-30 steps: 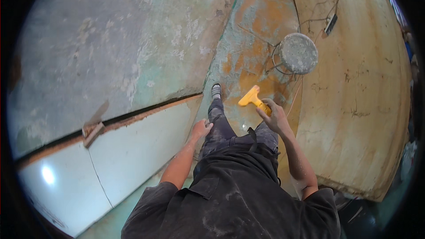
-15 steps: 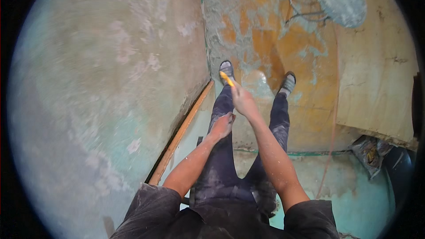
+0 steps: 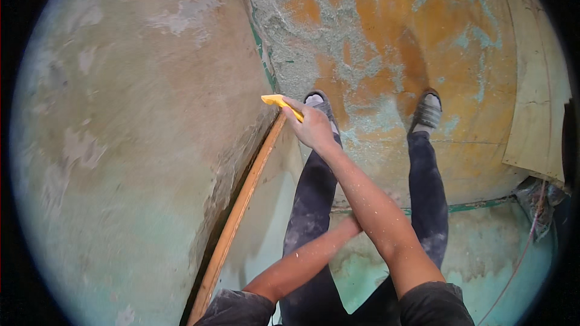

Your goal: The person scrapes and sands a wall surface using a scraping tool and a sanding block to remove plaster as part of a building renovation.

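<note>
My right hand (image 3: 315, 128) is closed round the handle of a yellow scraper (image 3: 273, 99). Its flared end points left, close to the patchy, peeling wall (image 3: 151, 102); I cannot tell whether it touches. Lower down, my left hand (image 3: 350, 226) lies beneath my right forearm, blurred, with its fingers hidden. White specks dot both forearms.
A wooden strip (image 3: 241, 212) runs along the wall's edge on my left. Pale flakes cover the orange floor (image 3: 386, 42) around my sandalled feet. A yellowish board (image 3: 538, 84) lies at right, with a plastic bag (image 3: 534, 199) and a thin cord (image 3: 524, 259) nearby.
My right hand has carried the scraper left toward the wall, turning it. My left hand has slipped right, under the right forearm. The round stool at the top has left the view, apart from its legs.
</note>
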`<control>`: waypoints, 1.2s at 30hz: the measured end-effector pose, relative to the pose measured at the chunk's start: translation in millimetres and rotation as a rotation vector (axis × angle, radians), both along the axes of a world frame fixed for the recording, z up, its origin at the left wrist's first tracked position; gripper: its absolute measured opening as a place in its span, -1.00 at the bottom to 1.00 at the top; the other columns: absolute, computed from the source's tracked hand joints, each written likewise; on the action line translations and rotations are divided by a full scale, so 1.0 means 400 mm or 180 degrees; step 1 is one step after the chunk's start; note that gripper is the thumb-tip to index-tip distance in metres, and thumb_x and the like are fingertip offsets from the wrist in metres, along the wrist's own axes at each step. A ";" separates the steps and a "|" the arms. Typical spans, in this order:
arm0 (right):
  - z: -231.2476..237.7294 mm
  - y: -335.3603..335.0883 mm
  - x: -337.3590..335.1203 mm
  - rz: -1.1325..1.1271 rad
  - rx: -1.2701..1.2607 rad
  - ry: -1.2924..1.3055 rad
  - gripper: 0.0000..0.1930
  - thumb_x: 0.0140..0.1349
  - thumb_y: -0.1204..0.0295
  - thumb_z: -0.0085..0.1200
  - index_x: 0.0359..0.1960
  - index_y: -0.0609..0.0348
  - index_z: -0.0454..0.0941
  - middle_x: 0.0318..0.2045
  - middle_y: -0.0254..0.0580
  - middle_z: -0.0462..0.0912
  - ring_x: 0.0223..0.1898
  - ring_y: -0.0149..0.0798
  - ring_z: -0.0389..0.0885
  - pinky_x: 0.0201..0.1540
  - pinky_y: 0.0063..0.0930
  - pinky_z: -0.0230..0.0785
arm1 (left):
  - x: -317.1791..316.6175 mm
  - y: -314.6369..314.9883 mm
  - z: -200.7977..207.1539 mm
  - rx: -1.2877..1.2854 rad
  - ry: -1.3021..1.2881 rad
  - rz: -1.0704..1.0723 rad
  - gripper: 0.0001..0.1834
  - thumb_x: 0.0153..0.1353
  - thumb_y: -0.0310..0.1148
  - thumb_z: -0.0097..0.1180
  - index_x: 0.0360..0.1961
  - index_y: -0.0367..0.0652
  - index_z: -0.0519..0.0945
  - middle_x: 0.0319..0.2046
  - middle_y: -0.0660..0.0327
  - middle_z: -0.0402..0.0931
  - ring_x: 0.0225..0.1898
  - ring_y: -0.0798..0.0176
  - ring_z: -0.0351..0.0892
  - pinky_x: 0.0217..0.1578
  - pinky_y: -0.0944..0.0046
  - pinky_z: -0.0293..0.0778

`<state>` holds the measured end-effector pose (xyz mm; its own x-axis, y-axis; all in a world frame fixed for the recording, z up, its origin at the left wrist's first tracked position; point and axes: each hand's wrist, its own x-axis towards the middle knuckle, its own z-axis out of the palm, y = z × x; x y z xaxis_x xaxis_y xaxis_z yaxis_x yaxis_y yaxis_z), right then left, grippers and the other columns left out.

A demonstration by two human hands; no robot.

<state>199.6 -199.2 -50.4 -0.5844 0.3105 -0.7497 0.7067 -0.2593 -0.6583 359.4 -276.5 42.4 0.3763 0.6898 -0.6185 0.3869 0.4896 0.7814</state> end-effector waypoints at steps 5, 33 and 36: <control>-0.188 -0.135 -0.052 -0.0710 -0.0120 -0.0048 -0.61 0.30 0.03 -0.11 0.12 -0.28 0.48 -0.31 0.07 0.64 -0.24 0.10 0.61 -0.18 -0.10 0.44 | 0.008 -0.124 -0.048 0.3695 0.3443 -0.3301 -0.67 0.36 -0.24 -0.16 0.07 -0.08 0.44 0.13 0.14 0.36 0.16 0.13 0.30 0.17 0.15 0.22; -0.383 -0.182 -0.183 0.0981 0.0256 -0.0308 -0.66 0.30 0.33 -0.22 -0.37 0.32 0.57 -0.41 0.20 0.62 -0.30 0.16 0.62 -0.23 0.01 0.47 | -0.120 -0.092 -0.052 0.8271 0.4915 -0.8602 -0.57 0.38 -0.11 -0.28 0.07 -0.21 0.35 0.12 0.07 0.41 0.13 0.08 0.38 0.22 0.06 0.23; -0.388 -0.166 -0.165 0.1225 0.0371 -0.0305 -0.69 0.27 0.36 -0.21 -0.37 0.31 0.55 -0.44 0.16 0.62 -0.34 0.15 0.62 -0.25 0.01 0.47 | -0.101 -0.115 -0.069 0.8158 0.5886 -0.9665 -0.57 0.38 -0.11 -0.27 0.06 -0.22 0.35 0.10 0.07 0.42 0.11 0.09 0.39 0.22 0.07 0.23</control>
